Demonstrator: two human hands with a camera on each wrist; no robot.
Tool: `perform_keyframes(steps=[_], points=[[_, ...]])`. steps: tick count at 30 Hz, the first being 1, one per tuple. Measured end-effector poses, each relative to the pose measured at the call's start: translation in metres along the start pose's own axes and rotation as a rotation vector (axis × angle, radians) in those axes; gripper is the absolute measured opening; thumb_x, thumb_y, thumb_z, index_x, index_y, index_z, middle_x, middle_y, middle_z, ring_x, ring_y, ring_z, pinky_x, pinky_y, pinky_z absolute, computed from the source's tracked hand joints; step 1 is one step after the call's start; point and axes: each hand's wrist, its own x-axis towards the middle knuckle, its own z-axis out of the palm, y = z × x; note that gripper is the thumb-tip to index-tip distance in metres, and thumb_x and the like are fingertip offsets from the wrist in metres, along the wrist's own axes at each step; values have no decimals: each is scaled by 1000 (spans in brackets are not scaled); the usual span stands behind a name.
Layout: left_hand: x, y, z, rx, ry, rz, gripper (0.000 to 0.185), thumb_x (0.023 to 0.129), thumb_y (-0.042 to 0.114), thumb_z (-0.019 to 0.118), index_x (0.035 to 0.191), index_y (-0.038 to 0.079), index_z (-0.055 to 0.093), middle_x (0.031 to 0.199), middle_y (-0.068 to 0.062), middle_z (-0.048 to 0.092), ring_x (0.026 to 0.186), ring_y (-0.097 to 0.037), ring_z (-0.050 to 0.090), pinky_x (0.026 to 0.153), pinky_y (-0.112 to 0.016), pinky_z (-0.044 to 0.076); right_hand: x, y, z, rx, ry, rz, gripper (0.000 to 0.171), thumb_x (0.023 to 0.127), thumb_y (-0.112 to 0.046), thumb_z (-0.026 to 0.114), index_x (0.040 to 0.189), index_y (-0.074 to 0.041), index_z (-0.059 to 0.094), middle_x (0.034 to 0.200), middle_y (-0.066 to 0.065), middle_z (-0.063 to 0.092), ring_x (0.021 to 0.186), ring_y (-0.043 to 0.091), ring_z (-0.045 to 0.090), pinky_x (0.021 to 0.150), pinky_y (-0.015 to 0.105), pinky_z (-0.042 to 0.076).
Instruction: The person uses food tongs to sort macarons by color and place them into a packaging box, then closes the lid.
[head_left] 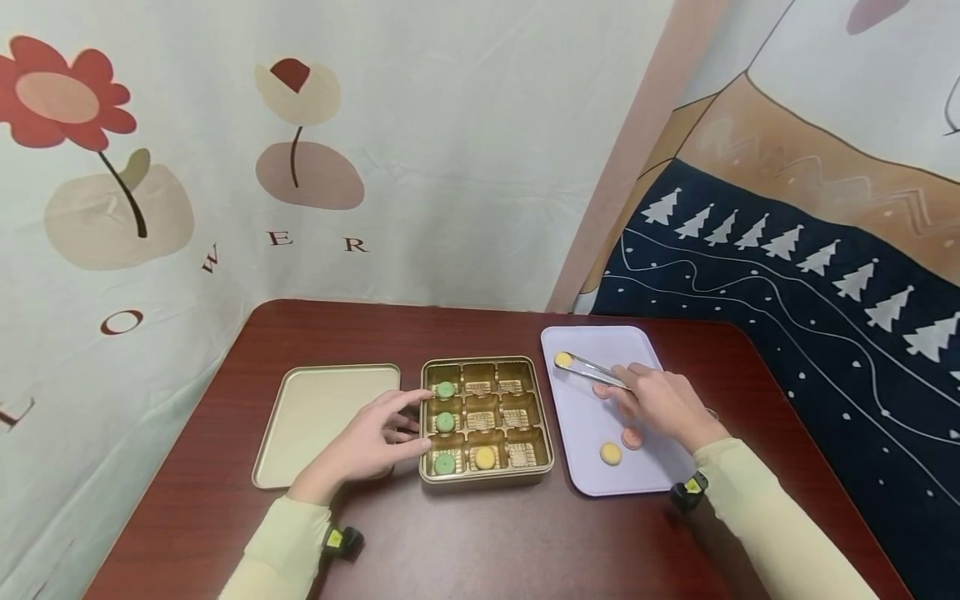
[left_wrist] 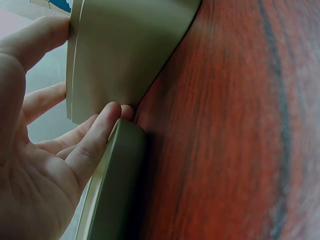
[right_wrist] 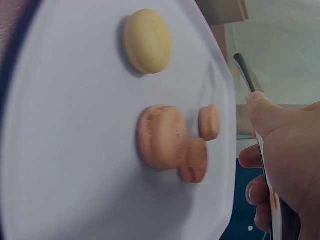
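Note:
A gold tin (head_left: 487, 478) with a divided insert stands mid-table. Its left column holds three green macarons (head_left: 446, 422), and a yellow macaron (head_left: 485, 457) lies in the front middle compartment. My left hand (head_left: 367, 437) touches the tin's left side with fingertips and thumb, seen also on the tin wall (left_wrist: 125, 50) in the left wrist view. My right hand (head_left: 660, 404) grips metal tongs (head_left: 600, 372), whose tips pinch another yellow macaron (head_left: 563, 360) over the lavender tray (head_left: 600, 337). In the right wrist view that macaron is mostly hidden.
On the tray lie a yellow macaron (right_wrist: 149, 42) and three pink macarons (right_wrist: 167, 137), below my right hand. A pale gold lid (head_left: 322, 408) lies left of the tin, partly under my left hand. Patterned cloth (head_left: 465, 167) hangs behind the table.

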Motion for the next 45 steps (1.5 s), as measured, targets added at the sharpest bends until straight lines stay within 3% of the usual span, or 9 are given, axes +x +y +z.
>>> perform_keyframes(steps=[9,18,22,29,35,42,45], points=[[0,0,0,0,2,-2,76,88,22,87,155,15,51,138,-16,54,109,-28,70,88,-25,64,4,-2,-13,-9,50,-21,47,96,-34,79,135,-10,68,99,6,71,71,16,58,59,28,54],[0,1,-1,-6,-2,1,77,88,23,87,155,13,51,140,-17,53,109,-29,70,88,-25,64,5,-16,-19,20,55,-52,48,97,-36,77,137,-12,66,102,3,69,70,14,56,57,25,47],[0,1,-1,-5,0,2,77,88,23,87,155,13,51,140,-17,53,109,-29,70,88,-25,64,7,-27,-19,-13,106,-133,47,97,-33,78,134,-7,68,99,3,68,65,13,53,54,26,48],[0,1,-1,-6,0,2,75,88,22,87,154,12,52,139,-17,54,108,-29,71,87,-26,64,10,-52,-19,-66,162,-279,38,98,-34,75,126,-10,67,90,-3,61,60,11,52,50,30,53],[1,0,0,-2,-1,0,76,88,21,88,154,13,52,139,-17,53,108,-29,70,87,-25,64,12,-74,-15,-93,330,-452,34,96,-37,76,118,-11,71,82,-3,59,50,16,54,39,36,50],[1,0,0,-3,-2,0,77,88,23,87,155,13,51,140,-17,53,109,-29,70,88,-25,64,9,-91,-12,-117,386,-548,44,111,-48,47,117,-11,69,82,-2,59,54,22,51,46,38,50],[1,1,0,-2,-2,-2,77,88,23,87,155,13,51,140,-17,53,109,-29,70,88,-25,64,7,-94,-12,-132,386,-565,46,112,-48,44,116,-10,69,81,-2,58,53,21,52,50,39,48]])
